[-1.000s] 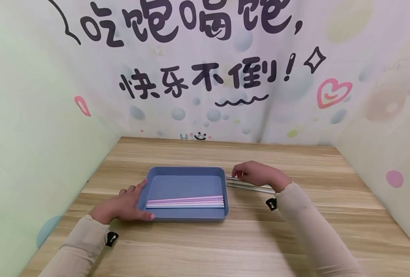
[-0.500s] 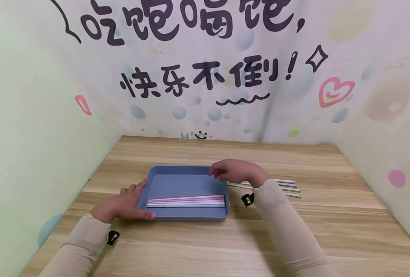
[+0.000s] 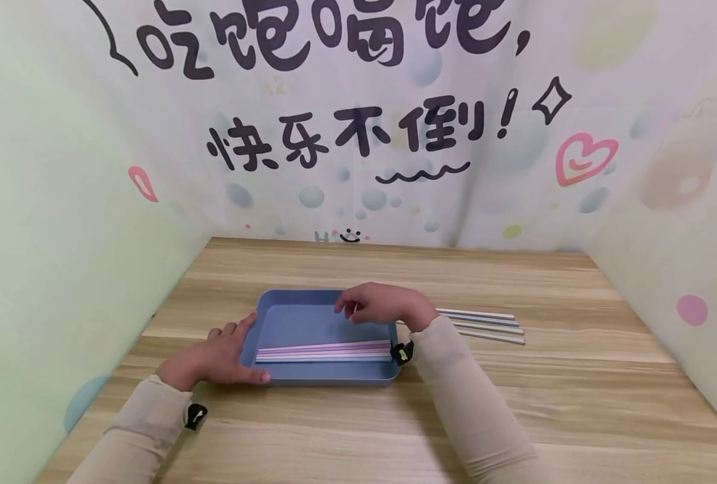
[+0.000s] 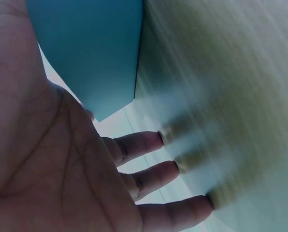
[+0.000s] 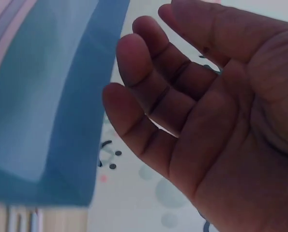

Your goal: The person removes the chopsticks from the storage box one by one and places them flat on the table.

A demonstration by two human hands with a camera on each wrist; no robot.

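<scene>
A shallow blue tray (image 3: 310, 323) lies on the table, with several pink, purple and white chopsticks (image 3: 325, 351) side by side near its front. My left hand (image 3: 222, 356) rests at the tray's left end, thumb along the front corner. In the left wrist view its other fingers (image 4: 156, 179) stretch out beside the tray's blue wall. Above the back right part of the tray hovers my right hand (image 3: 379, 304), fingers loosely bent. The right wrist view shows nothing in its palm (image 5: 216, 140). The chopsticks in the tray lie nearer to me than this hand.
Right of the tray, several more pale and bluish chopsticks (image 3: 485, 324) lie on the wooden table (image 3: 310, 437), their left ends partly behind the right wrist. A printed white wall cloth (image 3: 358, 195) closes off the back.
My right hand has moved left from the chopsticks on the table to over the tray, uncovering their right ends. My left hand and the tray have stayed in place.
</scene>
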